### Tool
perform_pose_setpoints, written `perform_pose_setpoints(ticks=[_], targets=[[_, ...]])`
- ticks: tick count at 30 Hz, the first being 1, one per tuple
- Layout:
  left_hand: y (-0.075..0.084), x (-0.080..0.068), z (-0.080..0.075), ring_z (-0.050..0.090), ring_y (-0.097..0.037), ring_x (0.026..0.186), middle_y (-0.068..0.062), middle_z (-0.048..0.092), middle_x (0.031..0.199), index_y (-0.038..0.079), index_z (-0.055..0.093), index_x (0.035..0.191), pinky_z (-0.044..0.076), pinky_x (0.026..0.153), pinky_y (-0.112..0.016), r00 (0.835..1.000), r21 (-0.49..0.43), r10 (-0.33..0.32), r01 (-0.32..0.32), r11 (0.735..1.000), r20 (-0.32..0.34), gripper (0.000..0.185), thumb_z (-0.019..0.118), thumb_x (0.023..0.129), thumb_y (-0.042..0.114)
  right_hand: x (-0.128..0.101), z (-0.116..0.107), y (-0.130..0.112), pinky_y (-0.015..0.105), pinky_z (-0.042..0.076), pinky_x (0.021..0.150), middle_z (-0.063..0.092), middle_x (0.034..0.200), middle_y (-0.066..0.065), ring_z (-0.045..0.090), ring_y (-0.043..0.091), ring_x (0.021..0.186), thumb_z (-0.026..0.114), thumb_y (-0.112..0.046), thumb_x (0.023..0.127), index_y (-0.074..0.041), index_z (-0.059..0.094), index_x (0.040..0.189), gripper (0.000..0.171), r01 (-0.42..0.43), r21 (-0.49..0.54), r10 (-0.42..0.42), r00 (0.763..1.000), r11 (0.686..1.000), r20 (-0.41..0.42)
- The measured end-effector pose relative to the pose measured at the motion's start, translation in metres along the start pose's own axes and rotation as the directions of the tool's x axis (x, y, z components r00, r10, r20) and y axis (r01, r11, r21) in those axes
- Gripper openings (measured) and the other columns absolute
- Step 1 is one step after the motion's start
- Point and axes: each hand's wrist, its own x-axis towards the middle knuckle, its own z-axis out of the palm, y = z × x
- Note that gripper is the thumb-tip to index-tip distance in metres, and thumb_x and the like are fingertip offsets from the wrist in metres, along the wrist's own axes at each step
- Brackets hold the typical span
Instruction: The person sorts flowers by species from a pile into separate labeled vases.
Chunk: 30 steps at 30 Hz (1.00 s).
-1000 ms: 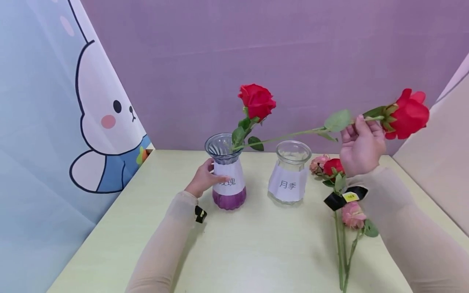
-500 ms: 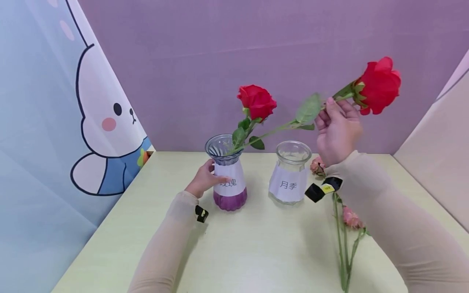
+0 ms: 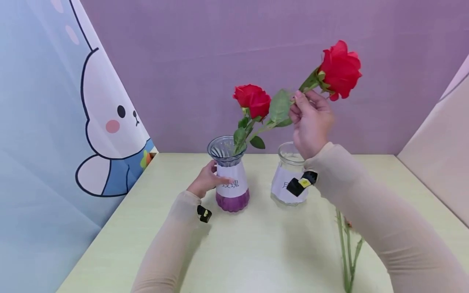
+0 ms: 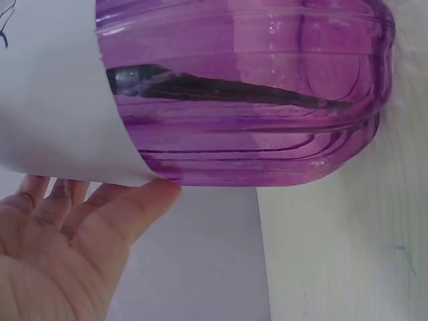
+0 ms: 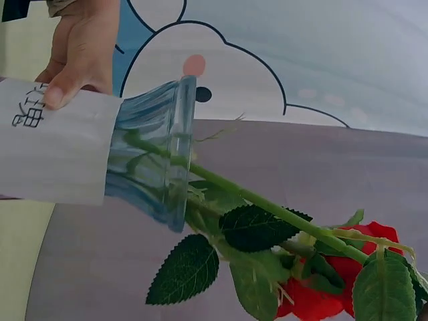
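My left hand grips a glass vase with a blue-grey mouth, a white paper label and a purple base. Its thumb lies across the label, the other fingers going behind. One red rose stands in this vase, leaning right. Above and to the right, my right hand pinches the stem of a second red rose just below the bloom. This rose's green stem passes through the vase's mouth in the right wrist view. Through the purple glass, the left wrist view shows a dark stem.
A clear glass vase with a white label stands to the right, partly hidden by my right wrist. Several flower stems lie on the table at right, their blooms mostly behind my arm. A purple backdrop rises behind.
My right hand has moved left and up with the second rose, tilting it steeper as its stem goes deeper into the vase. My left hand stays on the vase.
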Motion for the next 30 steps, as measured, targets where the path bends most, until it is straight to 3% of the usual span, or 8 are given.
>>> perform_pose_setpoints(ticks=[7,11,16,20,24,30], targets=[[-0.001,0.001,0.0,0.053,-0.037,0.116,-0.021,0.051,0.13,0.007,0.035,0.142,0.047,0.095,-0.05,1.0,0.001,0.012,-0.012,1.0,-0.002,0.078,0.079,0.077,0.005,-0.003,0.017,0.014,0.019,0.043,0.05,0.062,0.075,0.01,0.047,0.016,0.056,0.066,0.004,0.085,-0.002,0.06,0.088,0.009,0.01,-0.059,-0.005,0.996,0.998,0.093],[0.0,0.002,0.001,0.053,-0.036,0.117,-0.019,0.051,0.131,0.009,0.035,0.143,0.046,0.096,-0.05,1.0,0.01,0.001,-0.001,1.0,-0.002,0.08,0.08,0.077,0.006,-0.002,0.027,0.017,0.021,0.05,0.056,0.063,0.077,0.009,0.054,0.017,0.058,0.068,0.001,0.085,-0.002,0.063,0.094,0.011,-0.001,-0.159,0.019,0.993,0.987,0.113],[0.002,0.003,0.004,0.053,-0.037,0.117,-0.019,0.051,0.131,0.009,0.034,0.144,0.046,0.097,-0.049,1.0,0.013,0.002,-0.002,1.0,-0.001,0.081,0.08,0.077,0.007,0.0,0.042,0.018,0.029,0.056,0.074,0.065,0.085,0.009,0.062,0.019,0.068,0.069,-0.006,0.086,-0.002,0.064,0.107,0.022,0.046,-0.387,0.032,0.981,0.921,0.192],[0.0,0.001,0.004,0.053,-0.037,0.117,-0.019,0.051,0.131,0.009,0.035,0.144,0.045,0.097,-0.05,1.0,0.016,0.003,-0.003,1.0,-0.004,0.081,0.08,0.076,0.008,-0.005,0.054,0.018,0.03,0.057,0.076,0.068,0.088,0.012,0.066,0.02,0.072,0.071,-0.009,0.085,-0.002,0.066,0.108,0.024,0.09,-0.512,0.069,0.957,0.854,0.282],[-0.003,0.0,0.001,0.053,-0.037,0.117,-0.019,0.051,0.13,0.008,0.036,0.143,0.044,0.098,-0.051,1.0,0.024,0.008,-0.007,1.0,-0.017,0.08,0.081,0.076,0.009,-0.011,0.062,0.021,0.029,0.057,0.075,0.069,0.092,0.014,0.067,0.021,0.075,0.072,-0.012,0.085,-0.002,0.068,0.106,0.024,0.113,-0.586,0.112,0.936,0.803,0.333],[-0.002,-0.001,0.003,0.052,-0.036,0.118,-0.018,0.051,0.132,0.009,0.036,0.142,0.042,0.099,-0.051,1.0,0.024,0.003,-0.002,1.0,-0.021,0.08,0.081,0.076,0.01,-0.016,0.063,0.033,0.028,0.057,0.074,0.069,0.09,0.014,0.065,0.02,0.074,0.071,-0.011,0.086,0.0,0.068,0.107,0.023,0.118,-0.624,0.125,0.935,0.773,0.332]])
